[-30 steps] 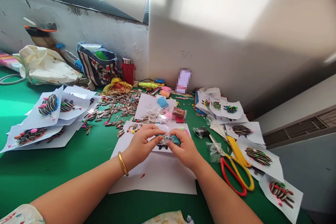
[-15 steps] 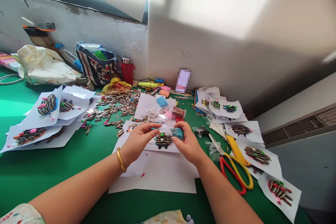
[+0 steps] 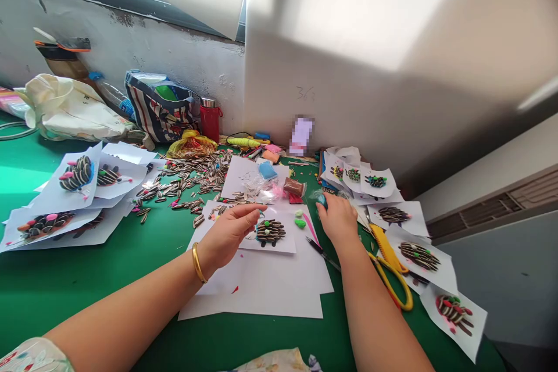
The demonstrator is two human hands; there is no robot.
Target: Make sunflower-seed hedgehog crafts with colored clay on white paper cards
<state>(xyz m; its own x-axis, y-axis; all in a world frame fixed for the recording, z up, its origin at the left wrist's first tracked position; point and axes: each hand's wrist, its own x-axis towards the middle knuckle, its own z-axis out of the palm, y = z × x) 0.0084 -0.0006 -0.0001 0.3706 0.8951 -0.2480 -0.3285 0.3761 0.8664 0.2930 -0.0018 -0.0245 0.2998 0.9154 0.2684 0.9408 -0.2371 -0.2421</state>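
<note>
My left hand (image 3: 229,233) is open, its fingers reaching toward a sunflower-seed picture (image 3: 270,231) on a white sheet (image 3: 270,247) without touching it. The picture has striped seeds in rows with small clay dots. My right hand (image 3: 339,221) is further right and pinches a lump of teal modelling clay (image 3: 321,200) at its fingertips. Between my hands, two small green clay bits (image 3: 299,223) lie on the paper. A black-handled craft tool (image 3: 322,254) lies just below my right hand.
A heap of loose sunflower seeds (image 3: 196,171) spreads behind the papers. Finished seed pictures (image 3: 74,197) lie at the left, and more (image 3: 418,256) at the right, near yellow-handled scissors (image 3: 390,285). A red flask (image 3: 210,119) and striped bag (image 3: 161,107) stand against the wall.
My right hand has moved right and away from my left, carrying the teal clay. My left hand has opened and drawn back from the seed picture. Green clay bits now show on the paper.
</note>
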